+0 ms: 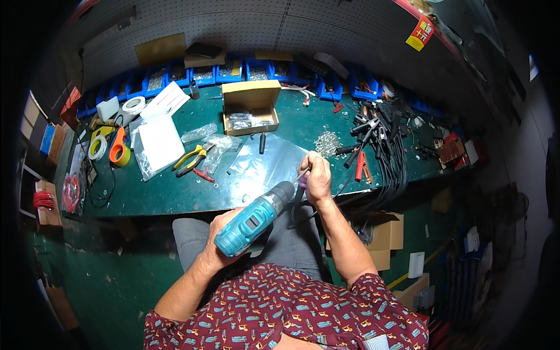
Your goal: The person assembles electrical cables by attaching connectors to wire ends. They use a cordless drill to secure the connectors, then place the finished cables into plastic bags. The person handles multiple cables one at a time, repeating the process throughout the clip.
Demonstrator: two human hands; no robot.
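My left hand [217, 227] grips a teal cordless drill [251, 222], which slants up to the right above my lap. Its long bit [301, 175] reaches the fingers of my right hand [318, 177]. That hand is closed around a small part, mostly hidden by the fingers. A black sleeve with a cable [299, 197] hangs below it. Beyond them, a clear plastic sheet [267, 164] lies on the green bench [201, 199]. A pile of small metal screws [327, 144] is just past my right hand. One black connector-like part [262, 143] stands near the sheet's far edge.
Black cables with clamps [385, 135] are heaped at the right, beside a red clamp [360, 166]. An open cardboard box [250, 127] holds bagged parts. Yellow-black pliers [191, 159] and tape rolls [119, 153] lie left. Blue bins [258, 74] line the back.
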